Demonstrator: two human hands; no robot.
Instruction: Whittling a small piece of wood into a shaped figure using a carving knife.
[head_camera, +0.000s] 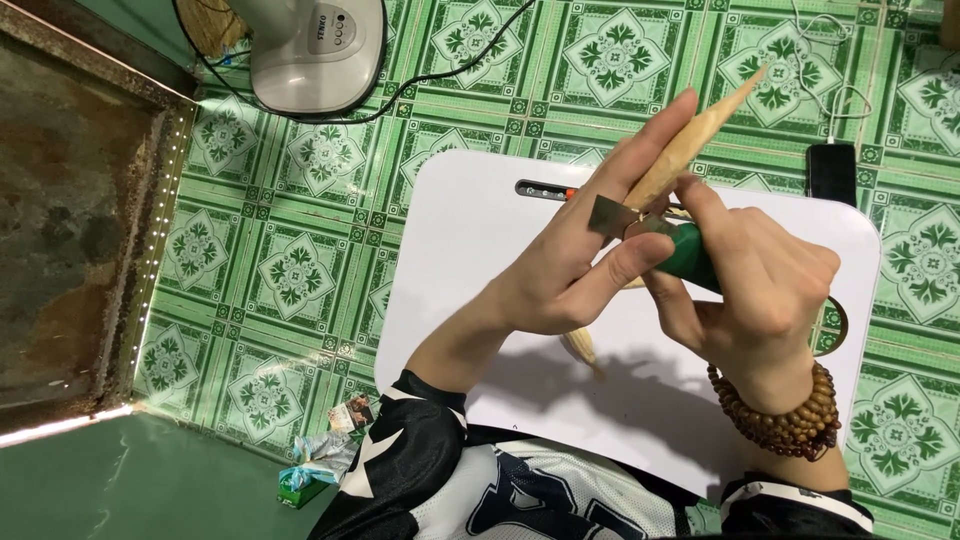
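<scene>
While held over white lap desk (470, 230), wooden stick (700, 135) meets blade.
L hand (580, 260) clasps stick; R hand (760, 290) closed round green-handled knife (685, 250), thumb near blade.

A home floor setting. Green patterned floor tiles (300, 270) fill the frame, a fan base (315, 50) sits upper left. A small white worktop (470, 230) rests on the tiles.

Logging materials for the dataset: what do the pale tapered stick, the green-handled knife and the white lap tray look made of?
Pale tapered stick: likely bamboo or wood, matte, fibrous tan grain. Green-handled knife: glossy handle, probably plastic; its flat grey blade looks like dull metal. White lap tray: smooth, uniform, probably plastic or laminate.
</scene>
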